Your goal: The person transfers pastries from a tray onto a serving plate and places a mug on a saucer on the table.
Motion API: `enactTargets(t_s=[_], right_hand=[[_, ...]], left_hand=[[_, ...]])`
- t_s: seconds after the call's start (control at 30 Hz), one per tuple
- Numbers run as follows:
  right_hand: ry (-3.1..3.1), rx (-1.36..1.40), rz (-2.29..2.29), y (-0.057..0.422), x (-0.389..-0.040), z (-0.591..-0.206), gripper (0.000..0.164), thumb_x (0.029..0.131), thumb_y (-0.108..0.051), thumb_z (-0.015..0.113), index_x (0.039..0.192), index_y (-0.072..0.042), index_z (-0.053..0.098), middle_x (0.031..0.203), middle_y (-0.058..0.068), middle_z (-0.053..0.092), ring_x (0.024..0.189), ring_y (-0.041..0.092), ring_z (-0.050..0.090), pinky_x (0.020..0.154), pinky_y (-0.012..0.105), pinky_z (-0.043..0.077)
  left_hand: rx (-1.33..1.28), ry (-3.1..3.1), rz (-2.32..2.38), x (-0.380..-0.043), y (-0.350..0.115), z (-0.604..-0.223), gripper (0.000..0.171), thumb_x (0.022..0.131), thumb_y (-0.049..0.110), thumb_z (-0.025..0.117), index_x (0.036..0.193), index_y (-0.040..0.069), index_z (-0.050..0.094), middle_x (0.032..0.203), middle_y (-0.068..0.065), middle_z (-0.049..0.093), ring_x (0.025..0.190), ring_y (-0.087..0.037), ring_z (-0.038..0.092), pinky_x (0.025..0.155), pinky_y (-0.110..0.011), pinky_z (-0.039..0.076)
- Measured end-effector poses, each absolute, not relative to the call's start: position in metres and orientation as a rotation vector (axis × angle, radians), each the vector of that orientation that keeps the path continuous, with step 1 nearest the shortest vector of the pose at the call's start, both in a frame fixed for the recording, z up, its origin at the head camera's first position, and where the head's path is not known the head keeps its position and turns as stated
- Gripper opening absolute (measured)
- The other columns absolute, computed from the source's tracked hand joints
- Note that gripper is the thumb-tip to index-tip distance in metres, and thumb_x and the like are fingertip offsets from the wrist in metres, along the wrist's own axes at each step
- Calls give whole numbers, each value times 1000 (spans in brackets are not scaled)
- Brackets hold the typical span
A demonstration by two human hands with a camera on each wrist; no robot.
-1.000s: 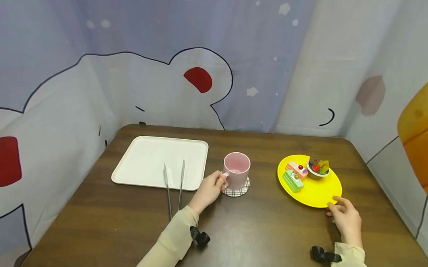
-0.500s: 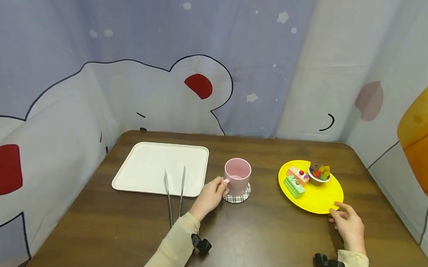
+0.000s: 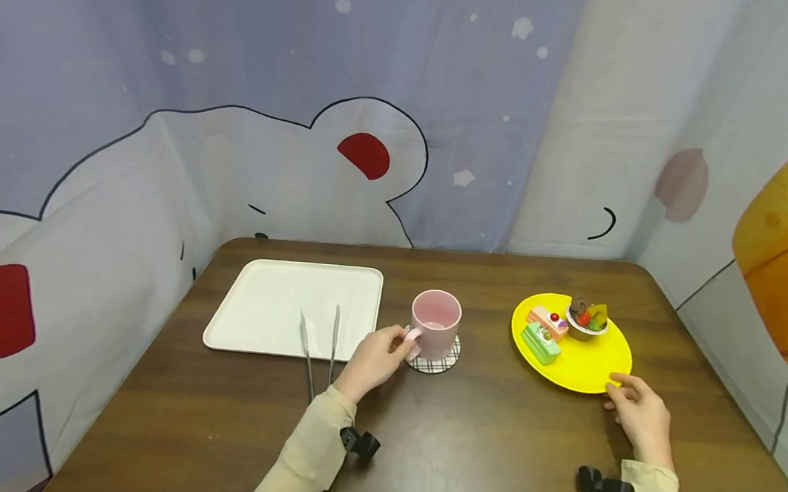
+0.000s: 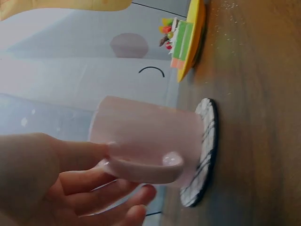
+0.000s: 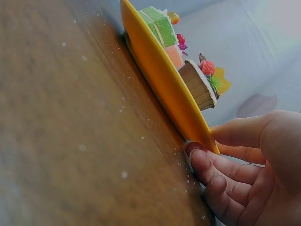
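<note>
A pink mug [image 3: 435, 326] stands upright on a round checked coaster [image 3: 440, 363] in the middle of the table. My left hand [image 3: 376, 360] is at its handle [image 4: 143, 170]; in the left wrist view the thumb and index finger are right at the handle's upper end, while the other fingers spread loosely behind it. On the right, my right hand [image 3: 642, 419] pinches the near rim of a yellow plate [image 3: 584, 367], thumb above and fingers below. The plate bears a green cake slice [image 3: 540, 343], an orange cake slice [image 3: 547, 322] and a cupcake [image 3: 587, 321] topped with fruit.
A white rectangular tray [image 3: 284, 307] lies at the left of the brown table [image 3: 464, 443]. Metal tongs [image 3: 333, 347], spread apart, rest with their tips over the tray's near edge, partly hidden by the left forearm. A patterned curtain [image 3: 481, 117] hangs behind.
My left hand has loosened at the mug's handle and drawn back slightly left. The mug stays on the coaster. My right hand keeps its pinch on the plate's rim.
</note>
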State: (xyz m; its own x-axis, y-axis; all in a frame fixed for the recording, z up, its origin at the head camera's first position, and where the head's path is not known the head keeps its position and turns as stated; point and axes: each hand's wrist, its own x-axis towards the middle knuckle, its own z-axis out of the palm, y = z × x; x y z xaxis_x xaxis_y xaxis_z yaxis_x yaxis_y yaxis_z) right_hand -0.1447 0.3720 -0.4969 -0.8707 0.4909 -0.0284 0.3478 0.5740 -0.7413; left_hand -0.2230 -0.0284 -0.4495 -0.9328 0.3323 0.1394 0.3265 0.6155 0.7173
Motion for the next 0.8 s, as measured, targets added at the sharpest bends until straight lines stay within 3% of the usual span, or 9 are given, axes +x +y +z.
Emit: enactTargets(t_s=[0.2, 0.47, 0.8], right_hand=[[-2630, -684, 1157, 371, -145, -495, 37, 97, -20, 54, 124, 5, 56, 81, 11, 71, 53, -1, 55, 51, 21, 45], [-2648, -703, 1176, 372, -144, -495, 40, 98, -23, 53, 126, 4, 55, 81, 10, 72, 56, -3, 55, 53, 21, 46], [-2655, -727, 1194, 373, -146, -496, 42, 98, -27, 52, 128, 3, 54, 84, 11, 72, 57, -3, 55, 54, 21, 46]], left_hand=[[618, 2786, 1135, -223, -41, -437, 19, 96, 22, 57, 104, 8, 68, 88, -5, 71, 76, -13, 59, 66, -28, 46], [630, 2774, 1064, -223, -57, -424, 19, 96, 22, 57, 102, 8, 69, 96, -8, 71, 90, -21, 65, 81, -37, 50], [675, 2730, 1101, -225, -65, -421, 19, 96, 20, 57, 100, 7, 69, 94, -6, 71, 89, -19, 64, 79, -33, 50]])
